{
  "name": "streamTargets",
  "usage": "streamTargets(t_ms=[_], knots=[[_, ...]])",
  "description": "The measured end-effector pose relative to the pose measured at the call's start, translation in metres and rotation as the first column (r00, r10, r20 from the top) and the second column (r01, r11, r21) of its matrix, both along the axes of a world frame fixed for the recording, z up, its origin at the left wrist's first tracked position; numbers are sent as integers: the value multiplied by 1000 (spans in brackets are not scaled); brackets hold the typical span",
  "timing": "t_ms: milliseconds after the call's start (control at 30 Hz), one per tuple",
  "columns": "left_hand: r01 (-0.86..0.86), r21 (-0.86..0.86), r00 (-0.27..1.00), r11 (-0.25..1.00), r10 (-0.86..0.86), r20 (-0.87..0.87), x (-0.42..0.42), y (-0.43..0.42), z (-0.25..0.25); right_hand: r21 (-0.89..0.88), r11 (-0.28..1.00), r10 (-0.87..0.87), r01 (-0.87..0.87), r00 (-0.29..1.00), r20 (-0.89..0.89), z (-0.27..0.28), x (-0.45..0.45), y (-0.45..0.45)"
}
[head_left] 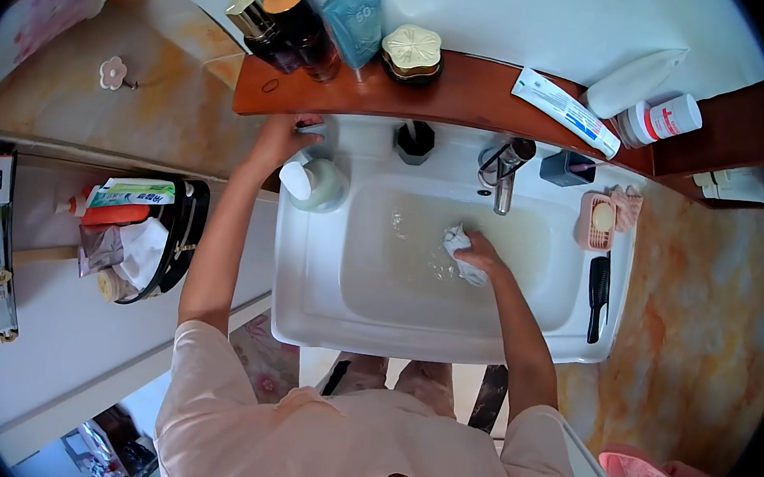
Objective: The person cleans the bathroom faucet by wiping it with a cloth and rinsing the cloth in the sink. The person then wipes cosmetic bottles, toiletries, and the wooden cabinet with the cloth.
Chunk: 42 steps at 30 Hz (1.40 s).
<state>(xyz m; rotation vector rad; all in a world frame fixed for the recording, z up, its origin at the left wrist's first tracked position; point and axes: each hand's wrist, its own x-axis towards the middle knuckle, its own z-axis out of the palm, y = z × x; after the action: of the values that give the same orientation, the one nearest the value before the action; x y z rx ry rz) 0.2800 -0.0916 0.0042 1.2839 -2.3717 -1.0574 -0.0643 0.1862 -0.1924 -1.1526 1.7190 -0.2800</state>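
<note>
My right hand [482, 252] is in the sink basin [367, 301], its fingers closed on a wet, bunched white cloth [457, 242]. Cloudy water [406, 278] with a few bubbles lies around the cloth. At the sink's back left corner, my left hand [279, 144] reaches in under the wooden shelf. Its fingers and thumb are around a small grey object [315, 133], whose kind I cannot make out. Just in front of that hand stands a pale, translucent bottle [321, 187] with a white top [295, 180]. Behind the basin is the metal faucet [504, 172].
The wooden shelf [469, 100] overhangs the sink's back, carrying bottles, a blue tube [356, 15], a gold-lidded jar [413, 53] and a toothpaste tube [567, 112]. Dark cups [415, 143] stand on the rim. A pink soap dish [598, 224] and black comb [597, 296] lie right.
</note>
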Motion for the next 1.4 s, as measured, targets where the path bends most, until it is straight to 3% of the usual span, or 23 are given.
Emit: streamTargets(t_ms=[100, 167, 267, 400, 500, 533, 633, 733, 767, 833, 900, 933, 967, 1000, 1067, 1133, 1200, 1300, 1367, 1400], knots=[[-41, 28, 977, 999, 46, -207, 13, -1, -24, -198, 978, -86, 69, 993, -78, -6, 0, 29], [-65, 59, 972, 996, 76, -222, 18, -1, -23, -410, 911, -128, 33, 970, -208, 2, 0, 48], [-36, 98, 971, 995, 58, -231, 31, 0, -21, -256, 894, -346, 367, 930, 125, 82, -2, 59], [-42, 142, 971, 989, 74, -227, 43, 9, -24, -81, 613, -683, 786, 579, 446, 81, -15, 87], [-74, 165, 977, 983, 105, -184, 49, 13, -29, -214, 632, -697, 744, 667, 263, 63, -24, 104], [-93, 184, 979, 979, 123, -161, 51, 13, -32, -223, 610, -716, 760, 650, 256, 62, -25, 106], [-68, 182, 958, 981, 116, -264, 53, 16, -38, -13, 419, -807, 908, 379, 454, 98, -18, 105], [-74, 105, 952, 992, 101, -289, 56, 17, -40, -102, 416, -812, 904, 419, 406, 69, -15, 108], [-104, 80, 919, 991, 127, -372, 54, 19, -37, -135, 422, -816, 897, 440, 374, 60, -16, 109], [-176, 38, 832, 984, 169, -528, 54, 32, -32, -69, 363, -838, 929, 358, 412, 72, -5, 103], [-348, -37, 827, 937, 288, -484, 67, 51, -34, -31, 283, -833, 959, 261, 487, 93, 9, 96], [-429, -86, 815, 899, 344, -466, 77, 62, -30, 18, 249, -807, 968, 197, 557, 77, 6, 99], [-521, -52, 777, 852, 448, -442, 77, 84, -18, 16, 228, -815, 973, 182, 550, 78, 11, 98], [-563, -126, 759, 817, 450, -471, 78, 103, -16, 16, 210, -823, 978, 168, 543, 84, 16, 98], [-636, -201, 723, 745, 485, -492, 80, 146, -23, -16, 232, -790, 973, 198, 580, 96, 25, 94], [-617, -192, 731, 763, 465, -501, 67, 189, -6, -77, 290, -705, 954, 267, 657, 105, 35, 97], [-505, -93, 749, 858, 383, -541, 47, 224, -4, -123, 319, -693, 940, 320, 646, 128, 52, 92], [-275, 220, 838, 936, 345, -423, -5, 261, -8, -221, 402, -646, 889, 446, 620, 156, 76, 84], [-117, 696, 630, 709, 595, -500, -48, 280, -20, -328, 463, -597, 823, 564, 571, 166, 93, 78], [63, 909, 585, 412, 723, -368, -59, 277, -20, -384, 515, -523, 766, 636, 567, 177, 103, 76]])
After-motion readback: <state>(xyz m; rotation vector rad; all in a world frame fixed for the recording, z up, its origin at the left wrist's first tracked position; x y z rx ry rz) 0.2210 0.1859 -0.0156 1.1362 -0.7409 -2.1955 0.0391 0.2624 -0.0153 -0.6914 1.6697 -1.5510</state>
